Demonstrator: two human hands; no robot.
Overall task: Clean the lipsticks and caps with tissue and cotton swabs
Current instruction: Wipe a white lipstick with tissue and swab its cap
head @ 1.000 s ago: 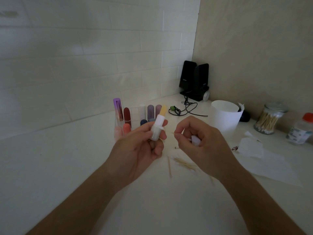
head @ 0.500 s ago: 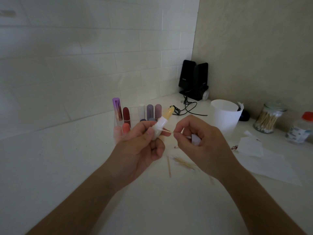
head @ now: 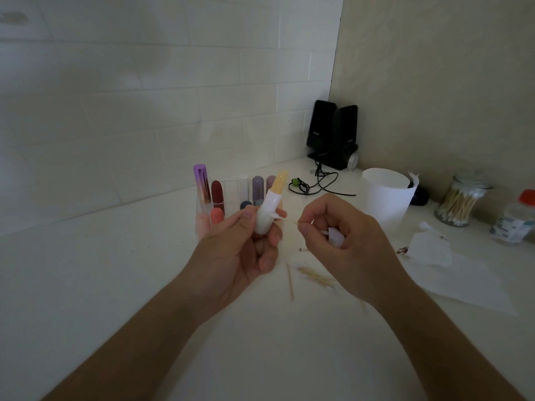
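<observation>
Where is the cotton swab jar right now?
In the head view, the cotton swab jar stands far right on the counter by the beige wall, between the white cup and the red-capped bottle.

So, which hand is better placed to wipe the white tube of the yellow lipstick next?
Probably the right hand: it pinches the cotton swab, whose tip is at the tube of the yellow lipstick. The left hand grips that tube, so it is not free.

The white plastic lipstick tube [head: 264, 219] carries a pale yellow stick. The tall clear cylinder [head: 201, 183] is purple on top, the rounded lipstick [head: 217, 192] dark red.
</observation>
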